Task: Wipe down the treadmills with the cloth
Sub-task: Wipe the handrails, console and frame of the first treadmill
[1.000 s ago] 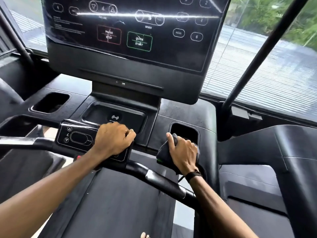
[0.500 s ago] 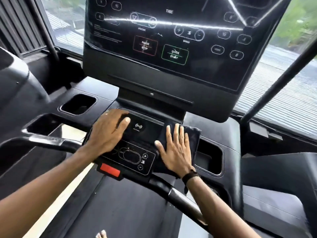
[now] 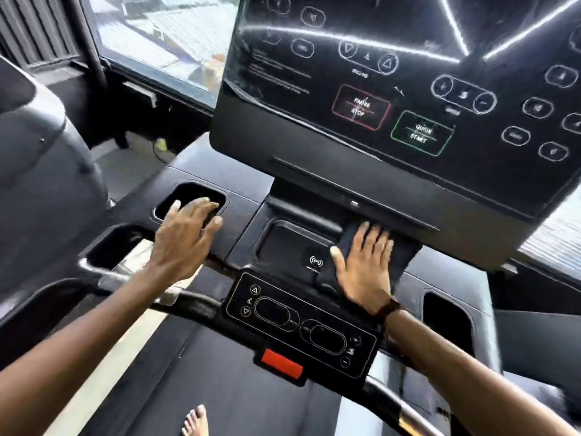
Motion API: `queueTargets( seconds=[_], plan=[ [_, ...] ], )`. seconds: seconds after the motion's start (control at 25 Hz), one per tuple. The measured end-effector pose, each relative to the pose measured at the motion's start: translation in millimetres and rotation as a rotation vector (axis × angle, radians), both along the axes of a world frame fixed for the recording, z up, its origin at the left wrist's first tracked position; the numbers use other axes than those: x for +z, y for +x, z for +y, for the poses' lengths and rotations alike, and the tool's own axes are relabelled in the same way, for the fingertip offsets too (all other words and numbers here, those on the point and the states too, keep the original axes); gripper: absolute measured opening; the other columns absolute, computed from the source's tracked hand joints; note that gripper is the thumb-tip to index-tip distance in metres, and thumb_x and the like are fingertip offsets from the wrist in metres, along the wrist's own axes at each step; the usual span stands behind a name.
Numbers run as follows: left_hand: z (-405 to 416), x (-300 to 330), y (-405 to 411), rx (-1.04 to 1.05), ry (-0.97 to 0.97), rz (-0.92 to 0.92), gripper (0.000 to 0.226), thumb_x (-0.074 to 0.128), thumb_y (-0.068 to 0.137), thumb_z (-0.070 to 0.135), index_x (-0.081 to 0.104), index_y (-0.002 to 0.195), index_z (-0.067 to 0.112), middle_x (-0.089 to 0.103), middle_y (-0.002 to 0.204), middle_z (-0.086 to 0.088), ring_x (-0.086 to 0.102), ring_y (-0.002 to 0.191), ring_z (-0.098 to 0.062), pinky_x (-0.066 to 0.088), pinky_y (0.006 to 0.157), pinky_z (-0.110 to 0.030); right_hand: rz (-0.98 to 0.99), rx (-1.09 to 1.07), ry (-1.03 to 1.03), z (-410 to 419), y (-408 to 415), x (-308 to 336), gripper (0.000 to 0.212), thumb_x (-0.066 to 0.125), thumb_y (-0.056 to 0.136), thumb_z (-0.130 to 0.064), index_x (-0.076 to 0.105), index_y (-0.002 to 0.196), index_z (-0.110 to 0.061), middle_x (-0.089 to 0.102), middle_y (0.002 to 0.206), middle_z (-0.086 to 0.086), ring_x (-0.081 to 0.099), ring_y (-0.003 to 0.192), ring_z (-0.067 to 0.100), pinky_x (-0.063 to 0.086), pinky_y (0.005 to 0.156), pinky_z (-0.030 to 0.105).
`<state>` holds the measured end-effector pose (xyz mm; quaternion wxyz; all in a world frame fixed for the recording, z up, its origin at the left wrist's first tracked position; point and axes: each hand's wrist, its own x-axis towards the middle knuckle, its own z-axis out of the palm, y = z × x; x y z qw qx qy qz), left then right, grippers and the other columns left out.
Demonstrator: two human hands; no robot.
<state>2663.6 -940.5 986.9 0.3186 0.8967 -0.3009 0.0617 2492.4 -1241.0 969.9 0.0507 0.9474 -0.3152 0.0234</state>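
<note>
- Setting: a treadmill [image 3: 176, 401] faces a window [image 3: 163, 42]; its dark console deck [image 3: 242, 212] sits below the display panel [image 3: 393, 99].
- The cloth [image 3: 405, 253] lies flat at the deck's rear centre, in the charging tray [image 3: 289, 247], touching the panel's lower edge.
- The right hand [image 3: 364, 272] presses it, fingers straight and together, palm down.
- The left hand [image 3: 185, 237] hovers at the left cup holder [image 3: 176, 199], fingers spread, holding nothing.
- Procedure: maintain even palm pressure; work the cloth into the tray corners; avoid the lower control pad [image 3: 298, 322] and red stop switch [image 3: 281, 363].

Most of the cloth [image 3: 405, 256] under the right hand [image 3: 364, 272]; console screen [image 3: 408, 89] cropped top and right.
</note>
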Motion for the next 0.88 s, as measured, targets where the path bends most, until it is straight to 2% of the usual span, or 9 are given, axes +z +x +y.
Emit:
queueTargets(
  seconds=[0.12,0.24,0.32,0.4,0.56,0.64,0.72,0.8,0.88],
  plan=[
    [-20,-8,9,-0.038,-0.032,-0.007,0.063,0.026,0.097,0.047,0.053,0.134,0.004,0.049,0.145,-0.015,0.044,0.137,-0.032,0.02,0.121,-0.053,-0.015,-0.176,0.143,44,68,-3,0.107,0.022,0.089,-0.073,0.036,0.136,0.023,0.038,0.133,0.052,0.035,0.129,0.065,0.023,0.107,0.074],
    [-43,-12,13,-0.075,-0.128,-0.02,0.057,0.03,0.098,0.041,0.053,0.131,0.001,0.051,0.139,-0.019,0.045,0.131,-0.036,0.029,0.115,-0.057,-0.011,-0.071,0.023,58,82,-1,0.109,0.021,0.085,-0.075,0.038,0.139,0.018,0.039,0.137,0.048,0.037,0.13,0.062,0.022,0.108,0.072],
    [-54,-14,11,-0.084,-0.126,-0.032,0.056,0.03,0.099,0.041,0.051,0.131,0.0,0.051,0.138,-0.02,0.044,0.129,-0.036,0.03,0.114,-0.057,0.078,0.157,0.054,75,83,5,0.102,0.019,0.089,-0.073,0.027,0.149,0.009,0.023,0.152,0.041,0.02,0.144,0.054,0.011,0.117,0.068],
    [-58,-21,10,-0.085,-0.074,-0.061,0.059,0.026,0.1,0.043,0.047,0.136,0.001,0.047,0.141,-0.019,0.041,0.133,-0.035,0.023,0.119,-0.054,0.115,0.545,0.083,81,87,3,0.086,0.024,0.098,-0.064,0.01,0.157,-0.004,0.001,0.164,0.024,-0.003,0.153,0.036,0.003,0.122,0.058],
    [-49,-26,12,-0.187,0.105,-0.119,0.064,0.022,0.1,0.048,0.041,0.142,0.003,0.04,0.149,-0.019,0.035,0.143,-0.034,0.007,0.124,-0.046,0.238,0.942,0.104,36,14,29,0.071,0.024,0.101,-0.052,0.009,0.159,-0.015,0.001,0.167,0.008,-0.004,0.154,0.018,-0.004,0.125,0.039],
    [-49,-28,9,-0.195,0.166,-0.135,0.067,0.02,0.099,0.051,0.038,0.144,0.004,0.037,0.151,-0.018,0.032,0.145,-0.032,0.005,0.125,-0.045,0.288,0.967,0.064,-9,-30,37,0.07,0.023,0.103,-0.053,0.011,0.159,-0.014,0.002,0.167,0.006,-0.004,0.154,0.017,0.0,0.125,0.043],
    [-52,-29,8,-0.188,0.18,-0.126,0.069,0.018,0.099,0.053,0.036,0.145,0.004,0.035,0.152,-0.018,0.029,0.146,-0.031,0.003,0.125,-0.045,0.271,0.807,0.019,-26,-35,37,0.074,0.019,0.102,-0.06,0.011,0.159,-0.014,0.002,0.167,0.006,-0.004,0.154,0.018,0.01,0.123,0.05],
    [-52,-30,10,-0.178,0.189,-0.124,0.071,0.017,0.099,0.053,0.034,0.147,0.003,0.034,0.152,-0.019,0.028,0.147,-0.031,0.003,0.125,-0.046,0.201,0.596,0.021,2,0,28,0.082,0.003,0.098,-0.067,0.011,0.159,-0.012,0.003,0.167,0.009,-0.003,0.154,0.023,0.015,0.121,0.052],
    [-50,-32,10,-0.195,0.199,-0.14,0.072,0.014,0.1,0.054,0.033,0.147,0.003,0.034,0.152,-0.018,0.028,0.147,-0.03,0.001,0.125,-0.045,0.187,0.645,0.068,42,27,24,0.081,-0.005,0.098,-0.064,0.011,0.158,-0.013,0.003,0.166,0.009,-0.002,0.154,0.024,0.01,0.123,0.051]
  ],
)
